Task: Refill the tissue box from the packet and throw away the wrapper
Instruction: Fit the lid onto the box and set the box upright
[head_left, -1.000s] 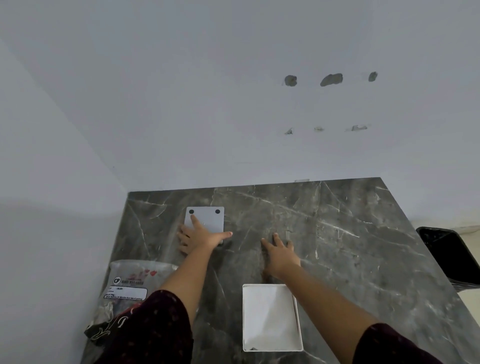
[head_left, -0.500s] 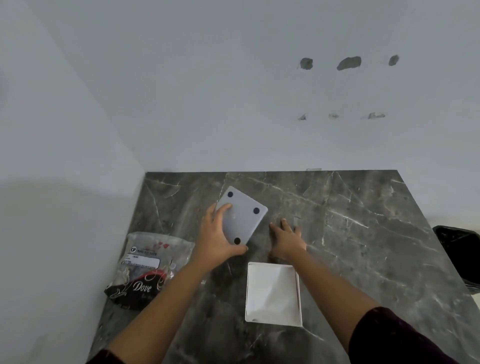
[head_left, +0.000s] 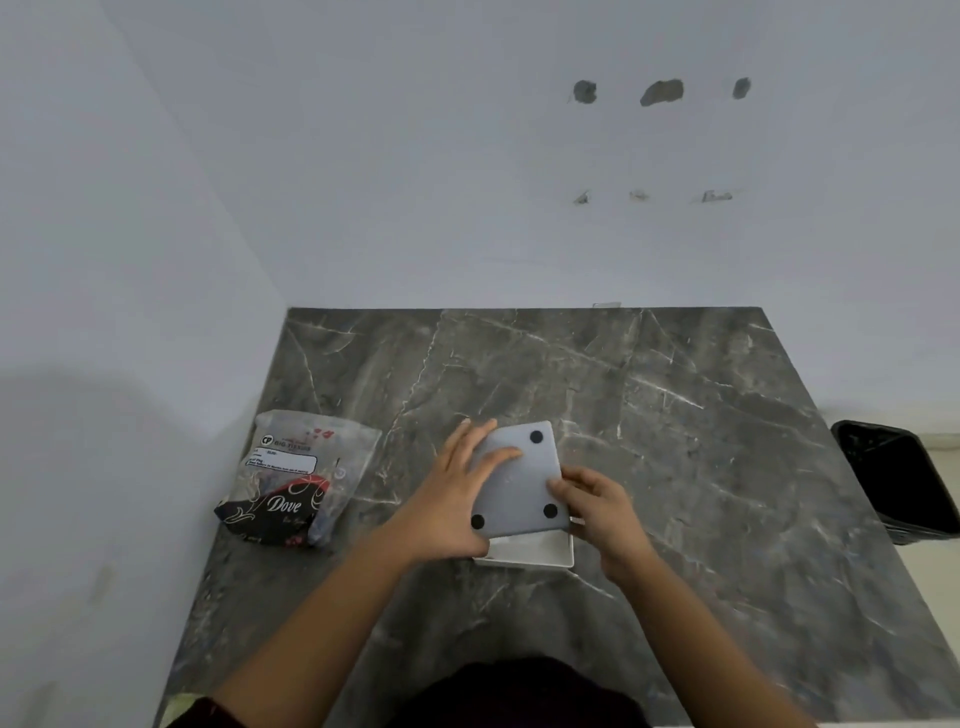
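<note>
While the tissue packet (head_left: 298, 480) lies left on the marble surface (head_left: 675, 415), both hands, left hand (head_left: 457, 499) and right hand (head_left: 597, 506), clamp the grey panel (head_left: 519, 480) over the white tissue box (head_left: 524, 553).

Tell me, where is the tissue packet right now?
In the head view, the tissue packet lies on the left side of the marble table, near the wall, to the left of the left hand.

Flat grey square panel with round black pads (head_left: 521, 480) over white open tissue box (head_left: 524, 553), crumpled clear plastic packet (head_left: 296, 478) left on dark marble table (head_left: 675, 441), black bin (head_left: 901, 480) far right.
</note>
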